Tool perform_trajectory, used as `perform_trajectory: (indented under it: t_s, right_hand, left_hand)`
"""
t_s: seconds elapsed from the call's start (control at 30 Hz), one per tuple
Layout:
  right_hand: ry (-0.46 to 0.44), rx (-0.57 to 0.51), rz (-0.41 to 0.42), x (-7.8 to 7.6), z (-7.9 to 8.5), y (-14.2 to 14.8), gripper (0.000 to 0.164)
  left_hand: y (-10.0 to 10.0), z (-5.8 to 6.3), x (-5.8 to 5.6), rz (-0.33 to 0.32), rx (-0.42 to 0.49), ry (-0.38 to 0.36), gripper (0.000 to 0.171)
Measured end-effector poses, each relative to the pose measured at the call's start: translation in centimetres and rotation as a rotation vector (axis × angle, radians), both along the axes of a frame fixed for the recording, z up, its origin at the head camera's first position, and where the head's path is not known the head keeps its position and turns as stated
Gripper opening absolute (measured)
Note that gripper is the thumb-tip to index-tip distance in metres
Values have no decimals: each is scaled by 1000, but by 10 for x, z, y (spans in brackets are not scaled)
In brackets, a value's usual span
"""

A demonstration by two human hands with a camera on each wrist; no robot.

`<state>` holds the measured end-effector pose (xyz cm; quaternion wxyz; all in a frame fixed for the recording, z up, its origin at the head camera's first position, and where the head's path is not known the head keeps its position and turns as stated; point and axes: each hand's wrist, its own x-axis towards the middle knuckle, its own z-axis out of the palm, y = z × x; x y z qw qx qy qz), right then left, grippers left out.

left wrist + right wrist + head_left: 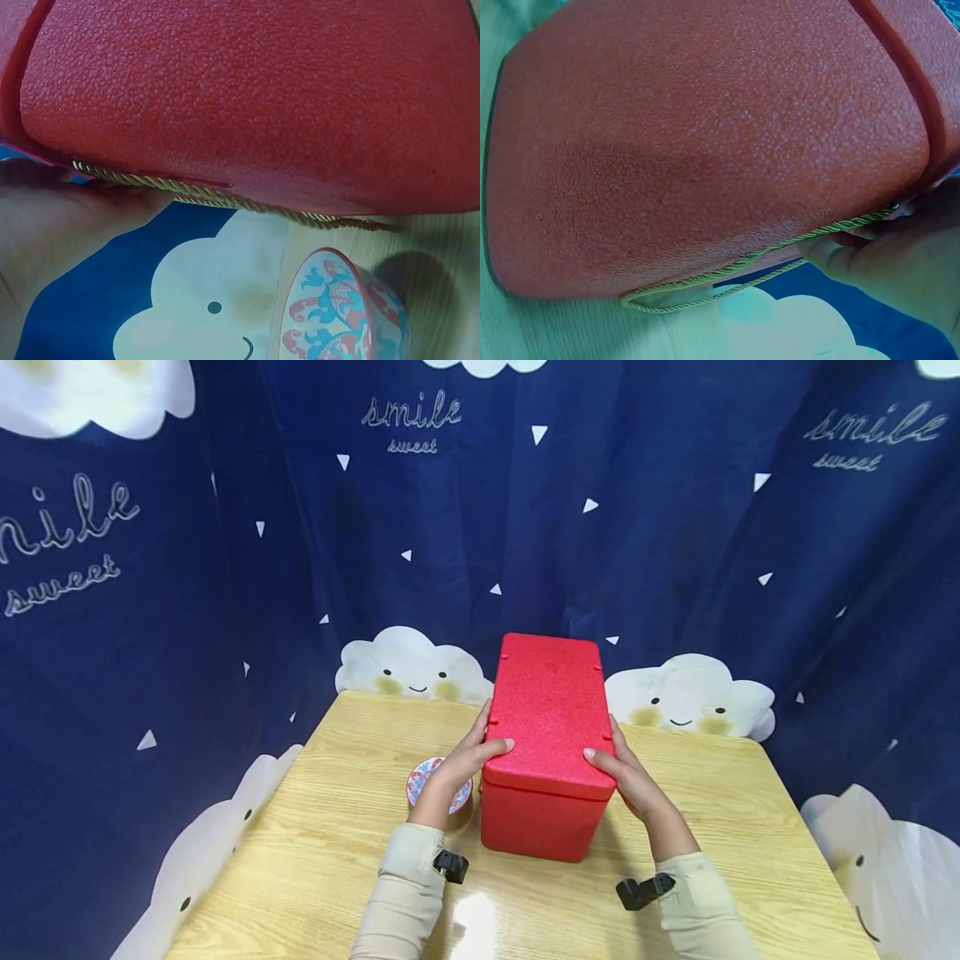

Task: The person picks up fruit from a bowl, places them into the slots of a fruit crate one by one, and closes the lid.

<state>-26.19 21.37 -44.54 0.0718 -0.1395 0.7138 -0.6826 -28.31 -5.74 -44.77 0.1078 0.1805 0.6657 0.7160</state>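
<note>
A red foam box (547, 727) with its lid (551, 706) on is between both hands, long side pointing away. The left hand (468, 756) grips its left side, thumb on top of the lid and fingers down the side. On the right side, the right hand (630, 777) holds it the same way, thumb over the lid's edge. A twisted gold cord (210, 193) hangs along the left side, near the left fingers. Another gold cord (727, 270) loops along the right side, by the right fingers. The undersides of the fingers are partly hidden.
Left of the box stands a patterned bowl (422, 777) with a red rim, partly covered by the left wrist. The wooden table (720, 827) ends at a dark blue curtain (675, 552) printed with clouds. Black wrist cameras (645, 891) sit on both sleeves.
</note>
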Motion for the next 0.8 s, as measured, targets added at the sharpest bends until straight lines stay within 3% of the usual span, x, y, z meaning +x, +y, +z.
perform_trajectory:
  t_s: [0.07,0.3,0.63,0.8]
  right_hand:
    - [17,2,-3,0,-1,0,80]
    - [52,21,3,-3,-1,0,81]
    - [52,107,7,-3,-3,8,81]
    - [65,98,-18,-5,3,7,78]
  left_hand:
    - [-2,2,1,-5,-18,-5,84]
    - [-8,25,16,-9,-41,1,86]
    - [-5,24,17,-22,-58,58,85]
    - [-8,25,14,-2,-69,146,81]
